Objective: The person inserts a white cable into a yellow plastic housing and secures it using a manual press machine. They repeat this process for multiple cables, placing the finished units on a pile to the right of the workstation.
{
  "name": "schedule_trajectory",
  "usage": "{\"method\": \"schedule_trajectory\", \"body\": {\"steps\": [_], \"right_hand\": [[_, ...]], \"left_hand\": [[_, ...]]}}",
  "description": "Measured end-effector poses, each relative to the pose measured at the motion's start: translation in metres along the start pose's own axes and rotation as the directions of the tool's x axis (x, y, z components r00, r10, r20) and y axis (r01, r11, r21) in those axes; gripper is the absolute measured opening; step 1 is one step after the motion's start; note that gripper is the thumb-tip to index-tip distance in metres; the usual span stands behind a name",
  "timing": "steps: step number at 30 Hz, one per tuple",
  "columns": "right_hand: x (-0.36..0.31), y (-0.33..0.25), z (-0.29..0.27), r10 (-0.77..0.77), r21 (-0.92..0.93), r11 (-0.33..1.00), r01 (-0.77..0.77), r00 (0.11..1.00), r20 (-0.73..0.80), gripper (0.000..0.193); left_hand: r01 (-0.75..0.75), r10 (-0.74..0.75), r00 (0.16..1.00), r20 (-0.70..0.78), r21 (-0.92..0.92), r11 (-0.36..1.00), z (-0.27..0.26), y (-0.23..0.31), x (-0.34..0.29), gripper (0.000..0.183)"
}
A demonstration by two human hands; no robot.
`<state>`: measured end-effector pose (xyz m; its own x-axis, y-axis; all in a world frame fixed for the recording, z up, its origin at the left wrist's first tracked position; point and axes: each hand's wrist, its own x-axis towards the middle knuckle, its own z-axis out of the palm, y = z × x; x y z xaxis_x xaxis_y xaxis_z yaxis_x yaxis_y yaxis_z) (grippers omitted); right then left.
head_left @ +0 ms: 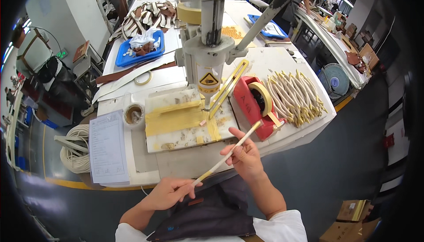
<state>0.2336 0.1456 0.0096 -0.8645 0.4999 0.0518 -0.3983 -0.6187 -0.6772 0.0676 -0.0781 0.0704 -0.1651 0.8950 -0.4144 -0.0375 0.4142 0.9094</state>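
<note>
A short white cord (222,161) with yellow-taped ends slants up to the right between my hands. My left hand (173,192) pinches its lower end. Near the upper end, my right hand (246,157) holds the cord between thumb and fingers, index finger stretched out. Beyond them stands a grey hand press (208,56) above a white block (176,142) partly covered with yellow tape. To its right is a red tape dispenser (245,103) holding a roll of yellow tape (263,98). A row of similar white cords (293,96) with yellow ends lies beside the dispenser.
At left are a printed sheet (107,149), a cup-like tape roll (134,114) and a coil of white cord (76,153). A blue tray (140,49) sits farther back. The press lever (267,19) reaches up right. A fan (334,80) stands beyond the table's right edge.
</note>
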Motion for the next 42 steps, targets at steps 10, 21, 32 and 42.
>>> {"method": "schedule_trajectory", "body": {"steps": [10, 21, 32, 42], "right_hand": [[0.077, -0.01, -0.003, -0.145, -0.588, 0.809, 0.002, 0.97, -0.196, 0.058], [0.129, -0.016, -0.003, -0.376, -0.986, 0.132, -0.101, 0.915, -0.144, 0.068], [0.155, -0.001, -0.023, -0.424, -0.965, -0.258, -0.036, 0.902, 0.08, 0.03], [0.15, -0.001, -0.024, -0.322, -0.868, -0.496, 0.008, 0.927, 0.192, 0.019]], "left_hand": [[-0.182, 0.636, 0.713, -0.297, 0.797, 0.576, -0.011, -0.004, 0.04, 0.013], [-0.187, 0.795, 0.568, -0.214, 0.907, 0.377, -0.028, -0.019, 0.104, 0.009], [-0.108, 0.737, 0.62, -0.269, 0.901, 0.419, -0.042, -0.016, 0.122, 0.007], [-0.112, 0.741, 0.594, -0.314, 0.88, 0.462, -0.029, -0.028, 0.124, 0.023]]}}
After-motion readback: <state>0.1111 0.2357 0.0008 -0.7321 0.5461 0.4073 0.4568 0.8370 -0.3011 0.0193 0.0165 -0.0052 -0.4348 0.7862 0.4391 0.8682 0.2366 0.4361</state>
